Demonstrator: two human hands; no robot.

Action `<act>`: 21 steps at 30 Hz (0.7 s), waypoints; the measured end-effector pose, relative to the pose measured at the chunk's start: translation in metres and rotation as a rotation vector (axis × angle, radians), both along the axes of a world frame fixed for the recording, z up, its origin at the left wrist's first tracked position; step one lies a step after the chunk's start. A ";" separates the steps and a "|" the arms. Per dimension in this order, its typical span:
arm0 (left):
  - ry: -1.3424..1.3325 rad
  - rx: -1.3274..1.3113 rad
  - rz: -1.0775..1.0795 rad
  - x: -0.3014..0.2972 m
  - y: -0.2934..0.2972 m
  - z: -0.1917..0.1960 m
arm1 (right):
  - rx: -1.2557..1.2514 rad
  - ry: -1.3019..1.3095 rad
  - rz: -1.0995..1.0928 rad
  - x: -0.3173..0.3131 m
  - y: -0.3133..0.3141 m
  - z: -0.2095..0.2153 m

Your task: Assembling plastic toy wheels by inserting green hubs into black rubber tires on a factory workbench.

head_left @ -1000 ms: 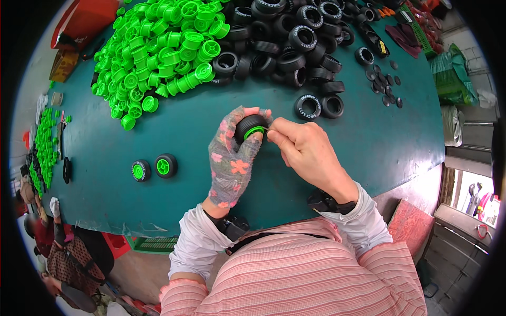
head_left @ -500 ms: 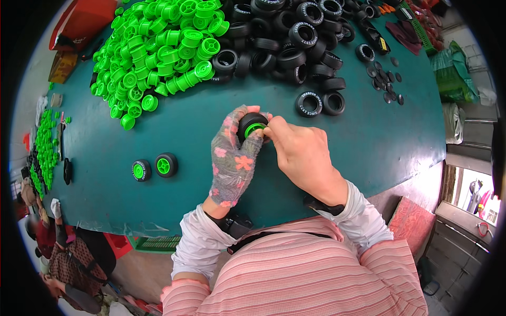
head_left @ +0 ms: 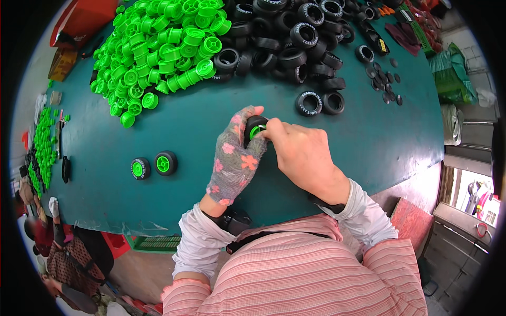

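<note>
My left hand [head_left: 234, 160], in a grey glove with pink flowers, grips a small black tyre [head_left: 255, 126] above the teal table [head_left: 369, 142]. My right hand [head_left: 300, 155], bare, presses a bright green hub [head_left: 258, 131] into that tyre with its fingertips. Both hands meet at the wheel near the table's middle. Two finished wheels, black tyres with green hubs [head_left: 154, 165], lie on the table to the left of my left hand.
A big heap of green hubs [head_left: 163, 47] fills the far left. A pile of black tyres [head_left: 295, 37] lies at the far middle, with two loose tyres [head_left: 320, 101] nearer. Small dark discs [head_left: 387, 87] are scattered far right. The table's near edge runs just before my chest.
The hands stay together on the wheel. My right fingers have shifted slightly on the green hub; the tyre sits a little more upright in the gloved hand.
</note>
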State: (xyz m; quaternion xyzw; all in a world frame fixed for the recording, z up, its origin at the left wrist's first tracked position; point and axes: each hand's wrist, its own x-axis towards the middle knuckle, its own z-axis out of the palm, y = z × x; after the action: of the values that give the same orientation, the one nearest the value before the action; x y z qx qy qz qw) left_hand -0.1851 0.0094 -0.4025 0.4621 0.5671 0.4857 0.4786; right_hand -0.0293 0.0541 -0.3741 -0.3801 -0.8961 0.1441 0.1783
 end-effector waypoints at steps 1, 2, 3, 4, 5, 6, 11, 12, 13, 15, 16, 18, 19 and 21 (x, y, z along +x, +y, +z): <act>-0.003 0.007 0.040 0.001 0.000 0.001 | -0.015 0.064 -0.043 0.001 0.000 -0.003; -0.005 0.015 0.081 0.003 0.001 0.002 | -0.031 0.128 -0.086 0.002 0.001 -0.004; -0.005 0.015 0.081 0.005 0.001 0.004 | -0.031 0.129 -0.086 0.003 0.001 0.001; -0.009 0.053 0.081 0.008 0.002 0.007 | -0.102 0.101 -0.138 0.003 0.002 0.009; -0.013 0.091 0.082 0.010 0.003 0.009 | -0.173 0.072 -0.190 0.003 0.002 0.014; -0.011 0.092 0.081 0.012 0.003 0.012 | -0.173 0.074 -0.190 0.003 0.003 0.012; -0.106 -0.025 0.053 0.009 0.002 0.018 | 0.018 0.036 -0.014 0.005 0.004 0.005; -0.106 -0.025 0.055 0.008 0.003 0.018 | 0.017 0.036 -0.013 0.006 0.004 0.005; -0.099 -0.034 0.023 0.007 0.003 0.018 | 0.035 0.005 -0.005 0.007 0.003 0.006; -0.093 -0.043 -0.009 0.005 0.003 0.017 | 0.054 -0.028 0.002 0.008 0.003 0.006; -0.018 -0.044 -0.036 0.003 0.002 0.016 | 0.139 -0.032 0.038 0.008 0.003 0.005; 0.057 -0.045 -0.063 -0.002 0.001 0.011 | 0.223 -0.037 0.074 0.008 0.005 0.004; 0.085 -0.014 -0.114 -0.006 0.001 0.009 | 0.232 -0.071 0.125 0.008 0.006 0.004; 0.112 0.018 -0.166 -0.007 0.001 0.008 | 0.241 -0.106 0.175 0.010 0.007 0.002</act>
State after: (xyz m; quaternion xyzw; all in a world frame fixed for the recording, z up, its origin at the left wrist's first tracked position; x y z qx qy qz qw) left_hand -0.1926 0.0107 -0.3948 0.5383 0.5481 0.4229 0.4806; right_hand -0.0193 0.0609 -0.3720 -0.2833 -0.9448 0.0301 0.1617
